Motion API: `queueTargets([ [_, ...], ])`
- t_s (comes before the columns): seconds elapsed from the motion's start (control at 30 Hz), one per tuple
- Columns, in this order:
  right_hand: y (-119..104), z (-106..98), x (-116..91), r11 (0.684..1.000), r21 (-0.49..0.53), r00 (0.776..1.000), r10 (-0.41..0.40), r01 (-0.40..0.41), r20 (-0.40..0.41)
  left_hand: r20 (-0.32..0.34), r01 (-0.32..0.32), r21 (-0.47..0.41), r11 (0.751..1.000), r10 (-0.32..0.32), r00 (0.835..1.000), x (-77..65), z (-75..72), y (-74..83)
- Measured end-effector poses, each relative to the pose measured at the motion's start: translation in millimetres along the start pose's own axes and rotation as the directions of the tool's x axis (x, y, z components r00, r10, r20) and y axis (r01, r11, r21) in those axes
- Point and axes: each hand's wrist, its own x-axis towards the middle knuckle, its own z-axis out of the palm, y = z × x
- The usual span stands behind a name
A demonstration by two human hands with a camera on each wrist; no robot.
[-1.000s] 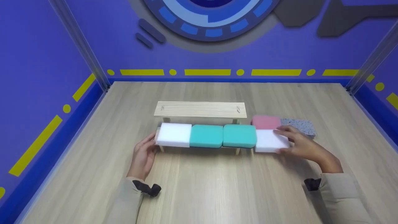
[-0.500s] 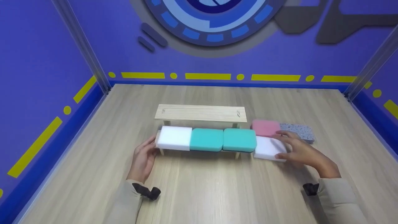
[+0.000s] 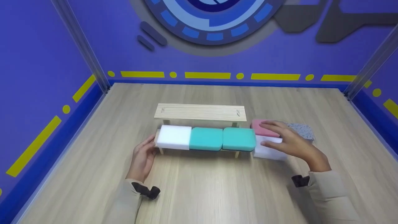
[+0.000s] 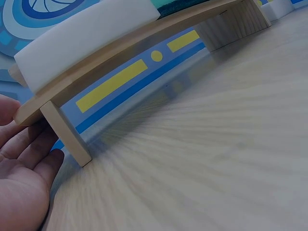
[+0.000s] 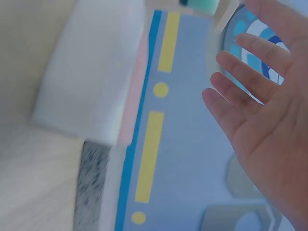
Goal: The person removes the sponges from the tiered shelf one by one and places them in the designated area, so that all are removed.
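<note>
A low wooden bench (image 4: 110, 57) carries a row of sponges: a white sponge (image 3: 174, 137) at its left end, then a teal sponge (image 3: 206, 138) and another teal sponge (image 3: 238, 138). My left hand (image 3: 141, 160) grips the bench's left end, thumb at the board's edge and fingers below it. Just past the right end, a second white sponge (image 3: 269, 151) lies on the table. Above it my right hand (image 3: 293, 143) is raised with fingers spread, apart from the sponge in the right wrist view. A pink sponge (image 3: 257, 128) sits behind that white one, partly covered by my fingers.
Behind the row stands a second wooden bench (image 3: 200, 112) with a bare top. A speckled grey block (image 3: 303, 130) lies beside the pink sponge, partly hidden by my right hand. Blue panels (image 3: 217, 62) wall the table (image 3: 199, 186) at the back and sides.
My right hand has let go of the white sponge, after lowering it to the table, and has risen and shifted left above it. The left hand keeps its grip on the bench.
</note>
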Motion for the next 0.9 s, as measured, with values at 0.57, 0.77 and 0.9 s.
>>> queueTargets([
  [0.57, -34.2, 20.5, 26.7, 0.997, -0.002, 0.986, -0.076, 0.077, 0.151, -0.008, -0.007, -0.001, 1.0, 0.007, 1.0, -0.3, 1.0, 0.1],
  [0.77, -37.3, 23.1, 27.6, 0.998, -0.023, 0.982, -0.056, 0.061, 0.178, -0.02, 0.019, 0.016, 1.0, -0.019, 1.0, -0.3, -1.8, -0.5],
  [0.9, -37.5, 23.9, 27.5, 0.996, -0.051, 0.982, -0.058, 0.068, 0.177, -0.019, 0.023, 0.023, 0.999, -0.023, 1.0, -0.2, -2.0, -0.4],
])
